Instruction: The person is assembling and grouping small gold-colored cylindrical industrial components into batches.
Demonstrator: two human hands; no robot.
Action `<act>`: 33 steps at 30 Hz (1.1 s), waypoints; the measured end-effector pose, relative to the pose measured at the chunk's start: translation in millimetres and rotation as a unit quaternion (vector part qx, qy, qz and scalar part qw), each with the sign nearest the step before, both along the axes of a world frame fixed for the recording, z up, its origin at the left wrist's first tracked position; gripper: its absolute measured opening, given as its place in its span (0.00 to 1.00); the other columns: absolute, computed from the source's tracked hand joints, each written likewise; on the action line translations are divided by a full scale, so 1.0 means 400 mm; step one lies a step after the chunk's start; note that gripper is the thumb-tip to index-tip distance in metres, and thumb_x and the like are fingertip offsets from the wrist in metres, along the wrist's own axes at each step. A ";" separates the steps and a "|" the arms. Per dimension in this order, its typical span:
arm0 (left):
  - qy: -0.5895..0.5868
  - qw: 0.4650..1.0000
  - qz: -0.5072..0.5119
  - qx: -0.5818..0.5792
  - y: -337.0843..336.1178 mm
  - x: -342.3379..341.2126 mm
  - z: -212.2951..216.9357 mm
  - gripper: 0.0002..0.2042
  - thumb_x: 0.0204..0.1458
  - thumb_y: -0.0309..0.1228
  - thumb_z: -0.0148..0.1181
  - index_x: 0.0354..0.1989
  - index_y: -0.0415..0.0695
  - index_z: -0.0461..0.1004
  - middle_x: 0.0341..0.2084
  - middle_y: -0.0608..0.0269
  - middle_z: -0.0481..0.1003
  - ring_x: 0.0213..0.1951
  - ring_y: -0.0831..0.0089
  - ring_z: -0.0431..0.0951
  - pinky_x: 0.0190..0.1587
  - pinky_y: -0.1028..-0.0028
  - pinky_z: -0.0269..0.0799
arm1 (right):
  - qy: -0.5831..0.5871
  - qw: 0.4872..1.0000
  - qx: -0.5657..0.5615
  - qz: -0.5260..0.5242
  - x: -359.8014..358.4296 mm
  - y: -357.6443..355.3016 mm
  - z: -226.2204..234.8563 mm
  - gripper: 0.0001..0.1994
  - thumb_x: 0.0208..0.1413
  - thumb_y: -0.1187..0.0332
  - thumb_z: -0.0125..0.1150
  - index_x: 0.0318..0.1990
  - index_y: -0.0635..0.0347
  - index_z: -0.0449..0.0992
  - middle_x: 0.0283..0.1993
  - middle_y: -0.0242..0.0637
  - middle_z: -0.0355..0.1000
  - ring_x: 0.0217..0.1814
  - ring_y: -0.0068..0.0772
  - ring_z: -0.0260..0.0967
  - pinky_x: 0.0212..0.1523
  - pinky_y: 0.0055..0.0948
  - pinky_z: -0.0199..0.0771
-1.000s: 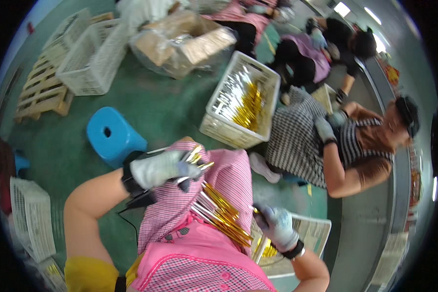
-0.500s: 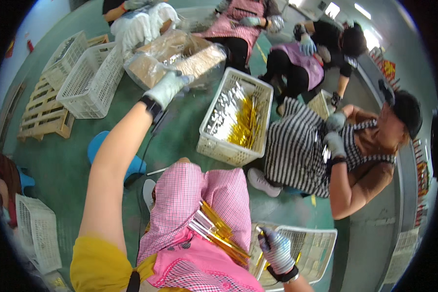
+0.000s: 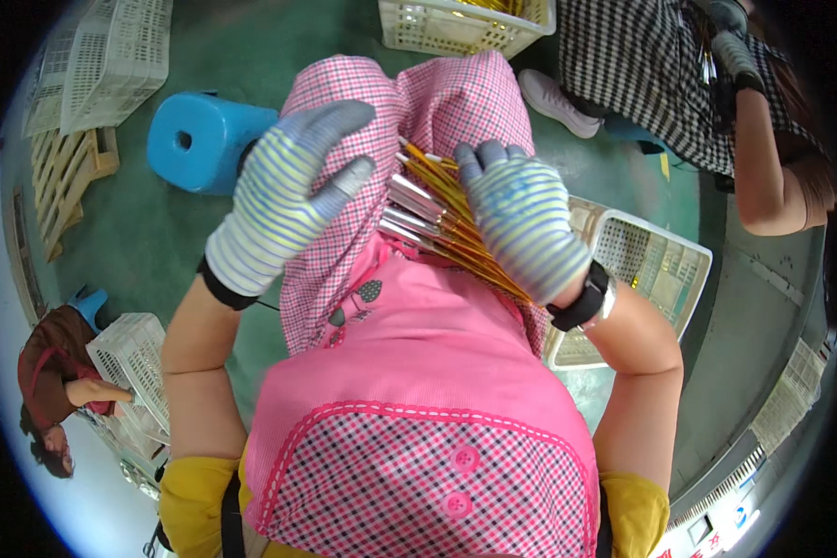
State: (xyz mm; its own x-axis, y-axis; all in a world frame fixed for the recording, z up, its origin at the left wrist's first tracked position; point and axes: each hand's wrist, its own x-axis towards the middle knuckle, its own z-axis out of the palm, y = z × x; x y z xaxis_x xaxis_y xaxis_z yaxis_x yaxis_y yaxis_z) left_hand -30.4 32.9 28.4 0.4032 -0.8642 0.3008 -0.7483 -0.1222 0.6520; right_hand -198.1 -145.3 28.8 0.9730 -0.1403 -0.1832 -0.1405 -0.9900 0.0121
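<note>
Resting on the person's lap, a bundle of thin gold and silver sticks [image 3: 437, 219] lies across a pink checked apron [image 3: 418, 372], slanting from about 11 o'clock down toward 4 o'clock. The right hand [image 3: 523, 219], in a blue-striped work glove, lies flat on the bundle's lower half, fingers [image 3: 493, 158] together and pointing to 12 o'clock, pressing rather than pinching. The left hand [image 3: 284, 195], in a yellow-striped glove, hovers just beside the bundle at its 9 o'clock, fingers [image 3: 330, 121] loosely spread and holding nothing; whether it touches the apron I cannot tell. A blue plastic stool [image 3: 200, 139] stands on the green floor at 10 o'clock, a white mesh crate [image 3: 660, 270] at 3 o'clock, and another crate [image 3: 456, 28] at 12 o'clock beside a co-worker in a black checked garment [image 3: 642, 65].
</note>
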 end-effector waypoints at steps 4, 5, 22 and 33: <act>-0.028 1.000 0.003 0.003 0.012 -0.025 0.009 0.18 0.48 0.31 0.63 0.50 0.44 0.73 0.45 0.54 0.76 0.45 0.55 0.76 0.49 0.62 0.71 | 0.002 0.999 -0.030 0.037 0.017 0.026 -0.034 0.18 0.50 0.61 0.60 0.48 0.57 0.72 0.39 0.38 0.70 0.40 0.37 0.71 0.37 0.35 0.72; -0.026 1.000 0.007 0.000 0.013 -0.028 0.008 0.18 0.48 0.31 0.63 0.50 0.44 0.73 0.45 0.54 0.76 0.45 0.55 0.76 0.49 0.62 0.71 | -0.014 0.999 -0.024 0.040 0.013 0.029 -0.035 0.19 0.49 0.59 0.61 0.47 0.57 0.72 0.39 0.38 0.70 0.41 0.37 0.71 0.38 0.36 0.72; 0.004 0.996 0.019 -0.089 -0.006 -0.066 -0.025 0.18 0.50 0.31 0.61 0.50 0.44 0.72 0.45 0.57 0.75 0.46 0.56 0.75 0.49 0.62 0.71 | 0.081 0.990 -0.100 0.052 0.126 0.052 -0.091 0.12 0.58 0.65 0.50 0.42 0.60 0.77 0.44 0.43 0.71 0.46 0.40 0.70 0.41 0.38 0.70; -0.058 0.993 0.072 -0.068 0.075 -0.083 -0.020 0.20 0.49 0.32 0.62 0.52 0.46 0.71 0.47 0.57 0.74 0.46 0.57 0.75 0.48 0.62 0.71 | 0.100 0.982 -0.158 0.039 0.113 0.064 -0.078 0.13 0.50 0.63 0.55 0.40 0.59 0.78 0.43 0.41 0.71 0.46 0.40 0.68 0.42 0.39 0.68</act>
